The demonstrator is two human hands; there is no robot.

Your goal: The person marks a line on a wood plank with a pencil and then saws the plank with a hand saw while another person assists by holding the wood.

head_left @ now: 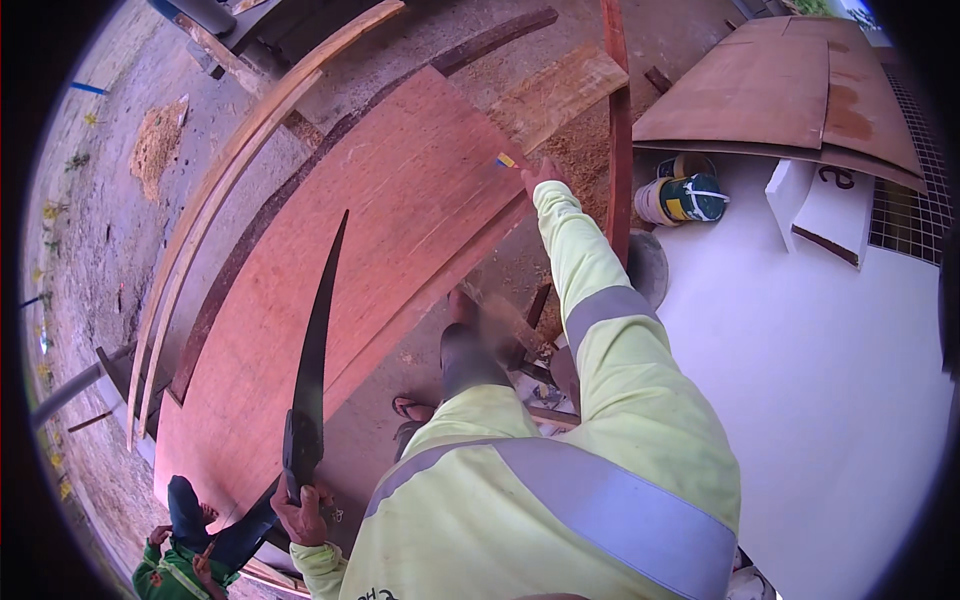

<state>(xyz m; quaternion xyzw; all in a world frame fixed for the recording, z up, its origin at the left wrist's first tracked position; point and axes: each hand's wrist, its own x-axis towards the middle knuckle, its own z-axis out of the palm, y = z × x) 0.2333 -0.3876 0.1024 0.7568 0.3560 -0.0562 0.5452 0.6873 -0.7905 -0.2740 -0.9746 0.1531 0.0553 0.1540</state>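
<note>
Sheet work: looks like the marking or lining-up step on the sheet [370, 250]; saw [318, 350] is up over it, and I see no cut in hand.
Next move: would call for settling the line at the far right end, then bringing the saw teeth to that edge with the sheet steady.
Left grip [303, 515]: closed round the saw handle, blade pointing up and away.
Right grip [543, 175]: arm stretched out, fingers mostly curled at the sheet's far right corner, just beside a small blue-yellow piece [508, 161]; can't tell if it's pinched.
Sheet location: in front and to the left, across dark-red beams [617, 130].
Saw count: 1.
Sheet count: 1 on top; can't tell if another lies under it.
Beams: at least 2, one along the far edge, one right of the corner.
Pale strips [225, 165]: 2, side by side, beyond the sheet.
Co-worker [185, 560]: 1, lower left, green top.
</note>
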